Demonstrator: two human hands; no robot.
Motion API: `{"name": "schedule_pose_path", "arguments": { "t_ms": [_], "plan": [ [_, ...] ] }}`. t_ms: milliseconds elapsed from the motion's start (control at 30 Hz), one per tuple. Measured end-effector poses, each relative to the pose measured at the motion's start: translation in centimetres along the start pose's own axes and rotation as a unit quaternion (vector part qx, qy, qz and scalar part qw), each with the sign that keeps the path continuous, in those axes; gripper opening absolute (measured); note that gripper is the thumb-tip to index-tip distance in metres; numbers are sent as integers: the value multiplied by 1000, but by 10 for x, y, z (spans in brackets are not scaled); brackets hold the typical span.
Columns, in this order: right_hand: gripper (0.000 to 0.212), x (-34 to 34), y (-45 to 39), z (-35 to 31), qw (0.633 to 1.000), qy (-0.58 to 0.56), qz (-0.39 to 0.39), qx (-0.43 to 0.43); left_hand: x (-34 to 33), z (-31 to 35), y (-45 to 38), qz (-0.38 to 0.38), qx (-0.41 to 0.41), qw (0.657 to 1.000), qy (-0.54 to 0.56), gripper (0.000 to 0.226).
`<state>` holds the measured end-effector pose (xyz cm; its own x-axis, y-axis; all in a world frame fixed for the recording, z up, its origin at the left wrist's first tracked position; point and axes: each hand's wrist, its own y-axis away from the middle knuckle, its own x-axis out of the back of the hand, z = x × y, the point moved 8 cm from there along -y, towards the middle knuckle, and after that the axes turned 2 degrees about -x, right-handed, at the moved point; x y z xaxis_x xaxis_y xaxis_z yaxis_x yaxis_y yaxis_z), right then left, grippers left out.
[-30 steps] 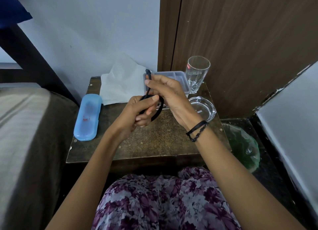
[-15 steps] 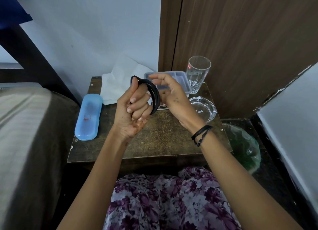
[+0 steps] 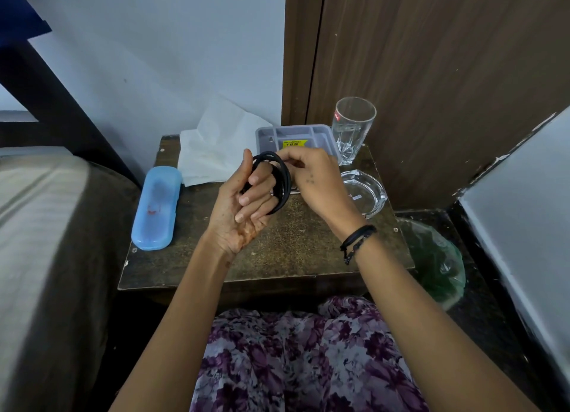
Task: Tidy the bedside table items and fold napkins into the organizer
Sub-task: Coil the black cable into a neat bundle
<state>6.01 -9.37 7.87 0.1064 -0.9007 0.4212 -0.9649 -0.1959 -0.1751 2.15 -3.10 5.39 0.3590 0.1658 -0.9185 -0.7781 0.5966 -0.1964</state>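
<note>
Two hands meet above the middle of the worn brown wooden table (image 3: 293,254). Just behind them, at the back edge, lies the grey plastic compartment organizer (image 3: 296,135), nearer the right hand (image 3: 311,177), its long axis along that edge. The thin black cord (image 3: 282,183) is looped in several coils around the left hand's (image 3: 240,208) curled fingers, while the right hand pinches its upper strand.
</note>
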Motion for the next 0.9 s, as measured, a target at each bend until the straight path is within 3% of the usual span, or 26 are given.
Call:
{"name": "schedule_pose_path", "arguments": {
  "t_ms": [200, 367, 467, 600, 733, 833, 900],
  "plan": [
    [19, -5, -1, 20, 984, -134, -22, -120, 19, -1, 1, 21, -27, 998, -48, 32],
    [20, -10, 2, 30, 951, -237, -41, -193, 27, 10, 3, 119, -84, 980, -132, 9],
    [24, -19, 6, 33, 921, -299, -60, -243, 26, 6, 5, 126, -84, 986, -69, 14],
    [21, -28, 13, 35, 873, -366, -72, -314, 21, -6, 3, 72, -32, 995, 64, 19],
    [21, -38, 24, 38, 813, -423, -102, -387, 21, -5, -1, 46, -14, 996, 69, 28],
    [22, -38, 25, 38, 806, -432, -104, -391, 20, -1, -4, 43, -24, 999, 20, 20],
    [25, -36, 25, 39, 820, -420, -99, -376, 25, 5, -3, 105, -47, 991, -73, 6]
  ]
}}
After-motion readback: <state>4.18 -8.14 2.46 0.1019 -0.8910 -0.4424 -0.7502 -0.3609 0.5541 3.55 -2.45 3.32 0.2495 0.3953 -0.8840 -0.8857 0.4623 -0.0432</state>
